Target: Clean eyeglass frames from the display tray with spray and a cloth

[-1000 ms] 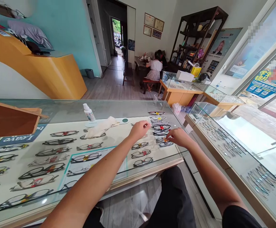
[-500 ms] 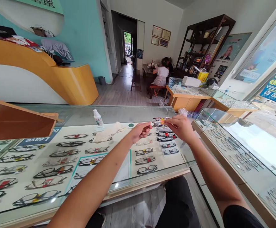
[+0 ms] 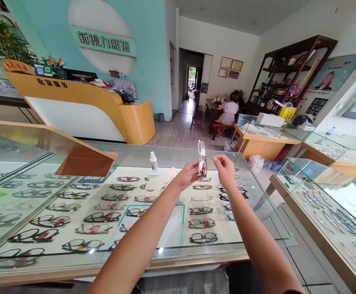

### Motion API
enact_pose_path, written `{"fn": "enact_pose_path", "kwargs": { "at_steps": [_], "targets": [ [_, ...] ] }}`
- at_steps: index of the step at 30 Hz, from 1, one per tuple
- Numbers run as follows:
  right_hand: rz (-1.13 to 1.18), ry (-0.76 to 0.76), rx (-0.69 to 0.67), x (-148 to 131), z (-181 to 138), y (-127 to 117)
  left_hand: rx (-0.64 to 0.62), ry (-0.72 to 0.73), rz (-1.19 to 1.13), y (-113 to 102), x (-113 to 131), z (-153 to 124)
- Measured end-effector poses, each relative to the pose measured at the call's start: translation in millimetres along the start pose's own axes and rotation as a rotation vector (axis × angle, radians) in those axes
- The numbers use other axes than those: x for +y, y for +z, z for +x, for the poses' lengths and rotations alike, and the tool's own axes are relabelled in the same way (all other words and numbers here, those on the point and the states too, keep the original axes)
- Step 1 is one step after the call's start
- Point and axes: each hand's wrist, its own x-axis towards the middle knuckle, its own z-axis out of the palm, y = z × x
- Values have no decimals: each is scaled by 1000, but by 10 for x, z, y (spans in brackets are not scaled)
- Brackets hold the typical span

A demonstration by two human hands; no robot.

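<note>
My left hand [image 3: 190, 174] grips a pair of eyeglasses [image 3: 201, 157] by its lower end, over the glass counter. The glasses stand on end, with one lens above the other and an orange mark near the middle. Just to the right is my right hand [image 3: 226, 170], its thumb and fingers pinched together; whatever they hold, if anything, cannot be made out. Left of my hands, a pale cloth [image 3: 160, 181] lies on the counter, partly behind my left wrist. A small white bottle [image 3: 153, 162] stands behind the cloth.
Rows of eyeglass frames [image 3: 202, 223] lie inside the glass display counter [image 3: 178, 254] beneath my arms. A wooden-edged panel [image 3: 82, 157] rises at left. A second glass case [image 3: 321, 212] stands at right. People sit at a table [image 3: 212, 105] in the back.
The view has swung left and up. The eyeglasses, earlier by my right hand, are now upright in my left hand. My right hand has turned its pinched fingers upward beside them.
</note>
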Motion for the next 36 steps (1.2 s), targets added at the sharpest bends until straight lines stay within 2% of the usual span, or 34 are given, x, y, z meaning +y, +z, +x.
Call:
{"fn": "enact_pose_path", "kwargs": {
  "at_steps": [2,4,9,20,25,36],
  "targets": [
    [256,148,-111,138,56,98,35,32,39,-37,-18,27],
    [390,211,-180,249,55,141,50,43,86,-54,-49,42],
    [561,301,-180,345,-76,131,30,7,176,-22,-154,65],
    [671,365,-279,321,-77,70,43,35,264,-9,-147,36],
    [668,335,-319,333,-54,31,84,72,288,-68,-91,44],
    [748,420,-254,368,8,0,209,133,300,-71,-83,72]
  ]
}}
